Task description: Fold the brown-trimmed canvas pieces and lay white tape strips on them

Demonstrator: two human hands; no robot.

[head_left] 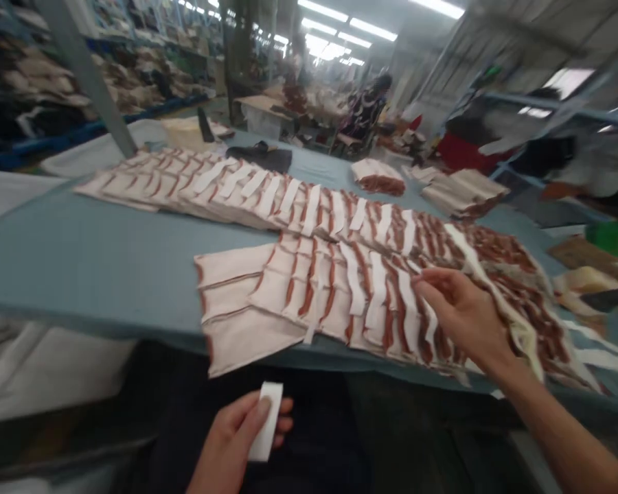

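In the head view my left hand [244,429] is closed around a short white strip [271,418], thumb on top, in front of the table edge. My right hand [461,312] reaches over the front row of overlapping cream fabric pieces [257,343] with red-brown edges. Its thumb and index finger pinch together at the end of a white strip [415,266]. More white strips [377,288] lie across the front row, one on each of several pieces. A longer row of the same fabric pieces [149,180], also topped with white strips, runs behind it.
The pieces lie on a blue-green table [108,261]. Cream fabric stacks [463,192] and a dark item [262,156] sit at its back. A pale cord [474,257] crosses the right end. A metal post [90,75] rises at left; a seated person [365,113] is farther off.
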